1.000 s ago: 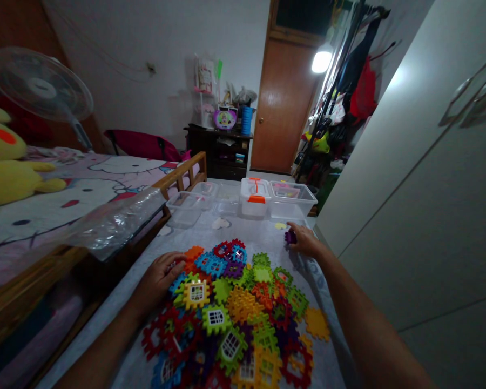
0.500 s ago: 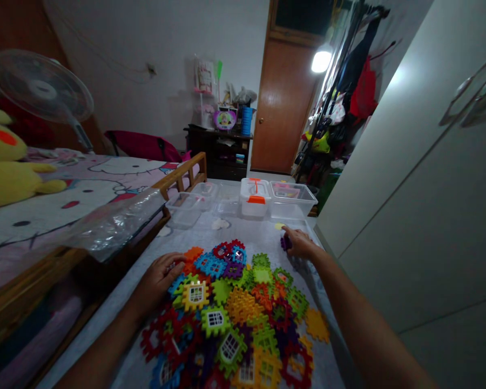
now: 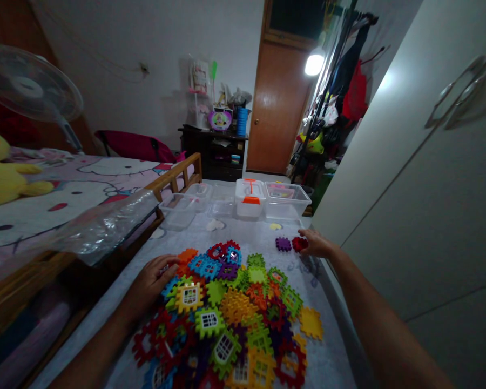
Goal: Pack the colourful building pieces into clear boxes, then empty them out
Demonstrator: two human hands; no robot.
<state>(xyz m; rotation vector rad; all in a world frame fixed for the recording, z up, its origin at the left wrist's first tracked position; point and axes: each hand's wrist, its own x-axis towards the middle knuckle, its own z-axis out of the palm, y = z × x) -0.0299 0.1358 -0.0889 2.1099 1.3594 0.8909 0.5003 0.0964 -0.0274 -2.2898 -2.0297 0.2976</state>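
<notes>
A heap of colourful plastic interlocking tiles (image 3: 235, 313) covers the near part of a grey-clothed table (image 3: 243, 232). My left hand (image 3: 152, 281) rests flat on the heap's left edge, fingers spread over orange and blue pieces. My right hand (image 3: 318, 244) reaches to the far right of the table, its fingertips closed on a small red tile (image 3: 298, 243). A purple tile (image 3: 283, 244) lies alone just left of the red one. A small yellow piece (image 3: 276, 226) lies beyond them.
Clear plastic boxes (image 3: 287, 199), one with an orange latch (image 3: 250, 197), stand along the table's far edge. A bed with a wooden rail (image 3: 174, 175) and a crumpled plastic bag (image 3: 105, 227) lies left. White wardrobe doors (image 3: 409, 189) rise close on the right.
My right hand let the purple tile lie on the table and shifted slightly right onto a red tile. The left hand stayed on the heap. The camera shifted a little.
</notes>
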